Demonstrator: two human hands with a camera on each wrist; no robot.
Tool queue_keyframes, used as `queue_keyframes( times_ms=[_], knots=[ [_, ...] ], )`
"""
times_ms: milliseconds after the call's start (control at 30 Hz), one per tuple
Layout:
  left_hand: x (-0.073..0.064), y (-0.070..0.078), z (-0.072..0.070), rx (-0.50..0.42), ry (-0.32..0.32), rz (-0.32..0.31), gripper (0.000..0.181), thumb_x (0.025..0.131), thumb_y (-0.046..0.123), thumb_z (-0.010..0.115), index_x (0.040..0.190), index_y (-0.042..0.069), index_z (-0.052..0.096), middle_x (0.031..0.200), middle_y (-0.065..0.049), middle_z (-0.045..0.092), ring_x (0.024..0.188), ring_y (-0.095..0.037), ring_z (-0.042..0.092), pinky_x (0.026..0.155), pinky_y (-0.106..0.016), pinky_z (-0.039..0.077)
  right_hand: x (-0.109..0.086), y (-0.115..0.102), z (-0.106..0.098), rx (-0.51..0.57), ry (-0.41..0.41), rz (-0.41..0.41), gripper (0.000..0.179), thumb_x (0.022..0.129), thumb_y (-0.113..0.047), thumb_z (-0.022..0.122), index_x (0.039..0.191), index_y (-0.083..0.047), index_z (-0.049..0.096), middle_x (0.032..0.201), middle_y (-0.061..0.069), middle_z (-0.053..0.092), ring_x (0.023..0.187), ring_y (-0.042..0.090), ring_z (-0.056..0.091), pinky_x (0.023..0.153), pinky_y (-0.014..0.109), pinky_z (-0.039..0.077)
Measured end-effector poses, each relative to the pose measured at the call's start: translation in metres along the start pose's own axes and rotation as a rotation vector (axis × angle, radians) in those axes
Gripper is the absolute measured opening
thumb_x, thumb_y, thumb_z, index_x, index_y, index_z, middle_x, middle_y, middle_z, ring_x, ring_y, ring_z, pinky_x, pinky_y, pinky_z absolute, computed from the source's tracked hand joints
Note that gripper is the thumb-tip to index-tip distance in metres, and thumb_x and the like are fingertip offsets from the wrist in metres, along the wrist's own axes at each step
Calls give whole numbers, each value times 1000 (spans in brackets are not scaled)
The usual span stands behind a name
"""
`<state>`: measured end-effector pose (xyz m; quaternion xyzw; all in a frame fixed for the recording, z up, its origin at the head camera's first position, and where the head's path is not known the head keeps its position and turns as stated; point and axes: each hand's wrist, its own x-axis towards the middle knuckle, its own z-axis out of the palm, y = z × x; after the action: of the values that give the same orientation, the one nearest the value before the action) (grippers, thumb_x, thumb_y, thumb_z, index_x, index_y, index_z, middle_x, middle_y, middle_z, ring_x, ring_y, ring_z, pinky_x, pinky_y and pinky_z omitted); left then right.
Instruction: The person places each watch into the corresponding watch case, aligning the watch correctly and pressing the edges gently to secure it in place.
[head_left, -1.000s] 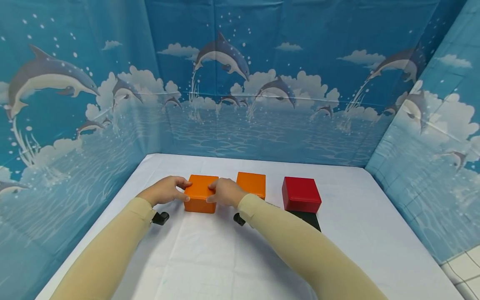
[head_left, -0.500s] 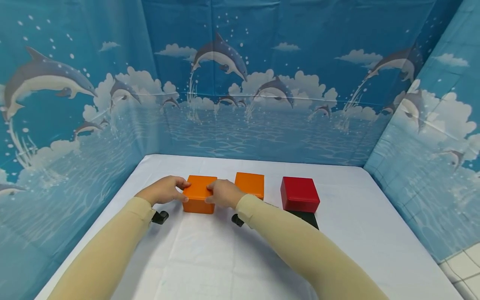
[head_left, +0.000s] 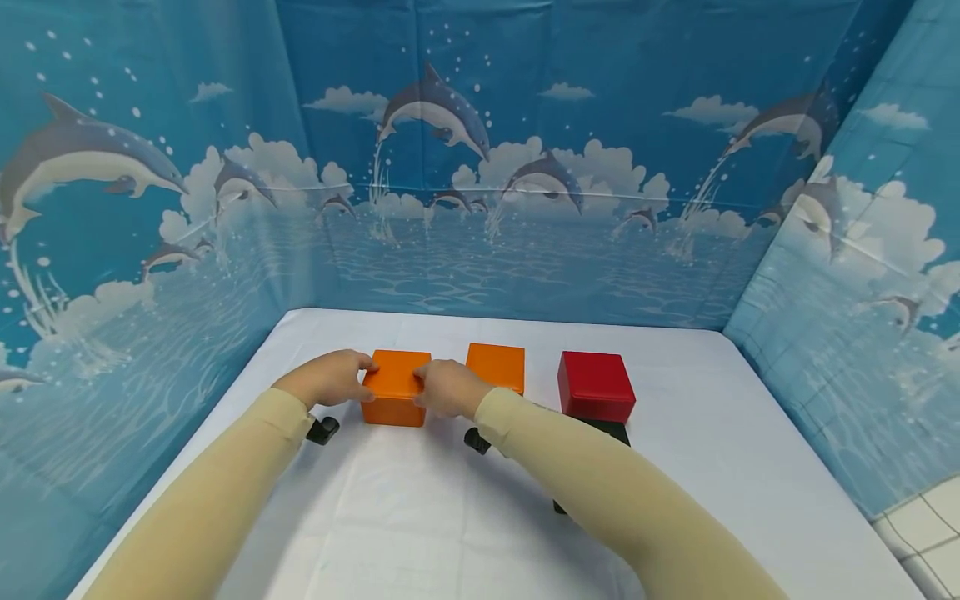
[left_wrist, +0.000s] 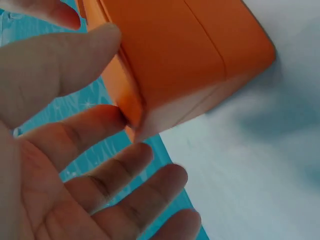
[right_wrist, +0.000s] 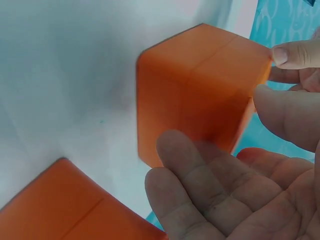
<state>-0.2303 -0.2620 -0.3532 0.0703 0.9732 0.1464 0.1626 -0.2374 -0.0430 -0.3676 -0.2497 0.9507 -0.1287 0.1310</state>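
Note:
Both hands are at an orange box (head_left: 399,385) on the left of the table. My left hand (head_left: 327,379) grips its left side by the top edge with thumb and forefinger; in the left wrist view the other fingers (left_wrist: 145,197) are spread off the box. From the other side, my right hand (head_left: 452,388) holds the top edge with its thumb and forefinger. The right wrist view shows its remaining fingers (right_wrist: 182,155) extended in front of the box's side. A seam line runs across the box's faces.
A second orange box (head_left: 497,367) sits just right, partly behind the right hand. Farther right is a red box (head_left: 597,386), with a black object (head_left: 613,430) in front, mostly hidden by the right sleeve. A dolphin-print curtain (head_left: 480,250) borders the white-covered table (head_left: 397,517).
The head view has shifted slightly, so everything sits a little farther left. Both hands stay at the same orange box. A black corner now shows below the right sleeve.

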Motion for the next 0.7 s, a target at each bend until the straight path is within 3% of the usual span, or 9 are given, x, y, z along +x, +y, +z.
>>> queue_keyframes(
  times_ms=[200,367,467,567,700],
  knots=[
    [-3,14,0,100,74,31,64,101,41,70,152,7,56,157,-21,48,139,-37,54,118,-55,44,-7,2,-9,51,18,-48,50,105,-33,66,151,-14,59,147,3,66,128,19,66,109,37,55],
    [-8,35,1,100,220,99,59,106,42,62,155,10,52,162,-18,44,145,-39,50,118,-58,44,-21,8,-26,141,44,-69,42,108,-31,62,146,-13,63,132,5,72,112,19,70,100,38,59],
    [-12,51,0,94,310,139,60,108,44,58,158,12,48,164,-17,42,148,-40,47,119,-60,42,-31,13,-41,143,80,-72,41,109,-31,59,146,-12,63,131,7,72,111,21,70,99,40,60],
    [-15,65,-1,92,383,179,64,108,47,55,160,12,45,165,-17,41,151,-40,43,121,-60,40,-40,21,-54,120,122,-74,42,109,-32,58,146,-13,63,136,8,70,120,24,68,105,43,57],
    [-17,80,0,131,430,218,70,107,54,53,163,12,41,167,-18,38,156,-42,35,125,-60,34,-52,35,-66,78,167,-53,44,108,-34,60,148,-14,62,144,8,67,133,27,63,114,47,51]
  ],
)
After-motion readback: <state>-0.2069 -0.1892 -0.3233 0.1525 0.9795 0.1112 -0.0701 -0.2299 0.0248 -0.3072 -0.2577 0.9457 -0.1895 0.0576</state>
